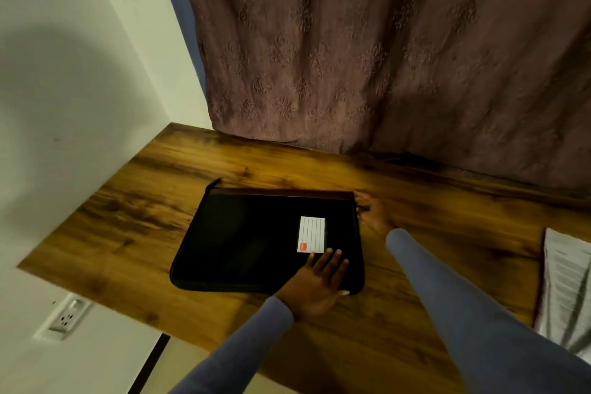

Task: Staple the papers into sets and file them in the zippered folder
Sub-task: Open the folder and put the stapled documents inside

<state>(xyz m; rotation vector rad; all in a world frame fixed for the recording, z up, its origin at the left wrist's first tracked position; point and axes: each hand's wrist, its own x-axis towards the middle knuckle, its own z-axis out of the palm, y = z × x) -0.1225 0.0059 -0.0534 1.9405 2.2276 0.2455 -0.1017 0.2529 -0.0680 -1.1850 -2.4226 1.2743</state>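
**Both hands on the black zippered folder**

A black zippered folder [256,240] lies flat on the wooden desk [128,208], a little left of the middle of the view. A white lined label with a small red patch [311,234] sits on its cover, toward the folder's 3 o'clock side.

The left hand [316,286] rests palm-down on the folder's corner at about 5 o'clock. Its fingers are straight and spread, lying flat on the cover with the fingertips just short of the label's lower edge. Nothing is held in it.

The right hand [372,209] reaches to the folder's far corner at about 2 o'clock, touching the edge where the zipper runs. The hand is blurred and dim, and something small and dark shows at its fingers; whether they pinch a zipper pull or only touch the edge cannot be told. Both arms wear blue-grey sleeves [463,313].

A stack of printed papers [566,285] lies at the desk's 4 o'clock edge, well apart from the folder and partly cut off by the frame.

Behind the desk, at 12 o'clock, hangs a mauve embroidered curtain [383,57]. A wall socket [65,318] sits below the desk at 8 o'clock.
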